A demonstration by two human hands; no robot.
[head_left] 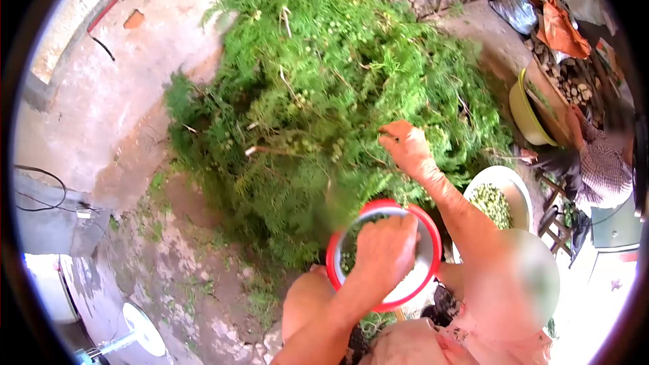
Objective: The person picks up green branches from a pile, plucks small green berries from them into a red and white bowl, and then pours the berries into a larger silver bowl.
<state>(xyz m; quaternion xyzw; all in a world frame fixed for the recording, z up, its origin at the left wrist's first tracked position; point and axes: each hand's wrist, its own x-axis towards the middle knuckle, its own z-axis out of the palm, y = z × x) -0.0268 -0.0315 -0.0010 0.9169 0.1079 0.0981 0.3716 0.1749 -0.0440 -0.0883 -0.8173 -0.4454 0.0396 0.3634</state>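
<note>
A large heap of green leafy branches (324,88) fills the middle of the view. My left hand (387,249) is over a white bowl with a red rim (433,236), its fingers curled and pointing down, their tips hidden. Small green pieces lie at the bowl's left inside. Up and to the right, my right hand (404,145) is closed at the foliage's near right part; what it holds, if anything, is too small to tell. The red-rimmed bowl sits at my lap.
A pale basin (519,196) with many small green pieces stands at the right. Beyond it are a yellow-green tub (527,111), another person in a checked sleeve (603,165), chopped wood (564,78) and an orange cloth (562,27). A white fan (143,330) is at lower left.
</note>
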